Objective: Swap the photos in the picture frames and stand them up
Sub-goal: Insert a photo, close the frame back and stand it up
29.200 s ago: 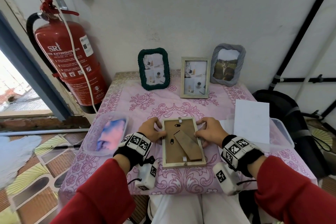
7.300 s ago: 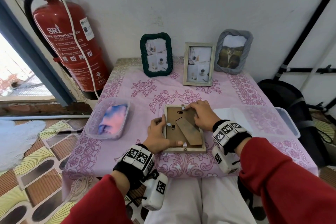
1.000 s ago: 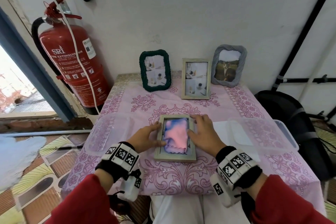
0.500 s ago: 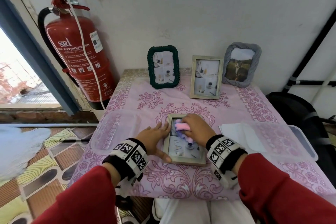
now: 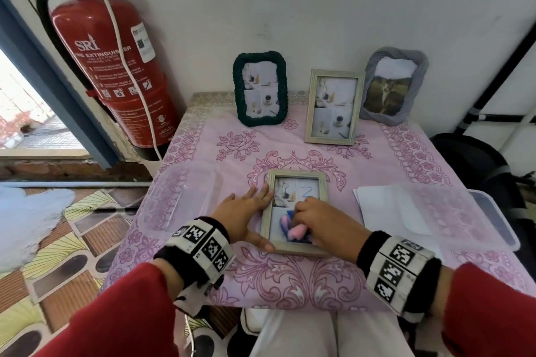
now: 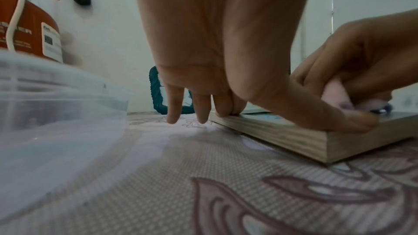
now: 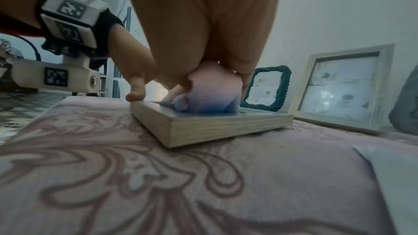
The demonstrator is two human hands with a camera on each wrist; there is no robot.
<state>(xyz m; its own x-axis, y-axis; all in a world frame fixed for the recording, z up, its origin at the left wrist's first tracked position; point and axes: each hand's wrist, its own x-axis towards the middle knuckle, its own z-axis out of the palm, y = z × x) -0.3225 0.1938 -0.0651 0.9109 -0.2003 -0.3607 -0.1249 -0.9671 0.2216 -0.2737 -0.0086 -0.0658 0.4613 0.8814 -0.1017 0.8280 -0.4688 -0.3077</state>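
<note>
A light wooden frame (image 5: 295, 182) (image 6: 294, 135) (image 7: 214, 128) lies face up on the pink tablecloth (image 5: 290, 278), with blue marks on its glass. My right hand (image 5: 322, 220) (image 7: 203, 71) grips a bunched pink-and-blue cloth (image 5: 293, 227) (image 7: 212, 94) and presses it on the lower half of the glass. My left hand (image 5: 243, 211) (image 6: 217, 60) lies flat beside the frame's left edge, fingers straight, thumb (image 6: 339, 119) against the near corner. Three frames stand at the back: a green one (image 5: 261, 88), a wooden one (image 5: 333, 106) and a grey one (image 5: 390, 85).
A clear plastic lid or tray (image 5: 174, 200) (image 6: 52, 106) lies left of my left hand. A clear container (image 5: 475, 211) with white paper (image 5: 377, 200) under it sits on the right. A red fire extinguisher (image 5: 116, 61) stands at the left wall. A dark bag (image 5: 470, 159) lies beyond the right edge.
My right hand has dragged the cloth from the upper part of the glass down to the lower part, uncovering the photo's top. The left hand stays at the frame's left edge.
</note>
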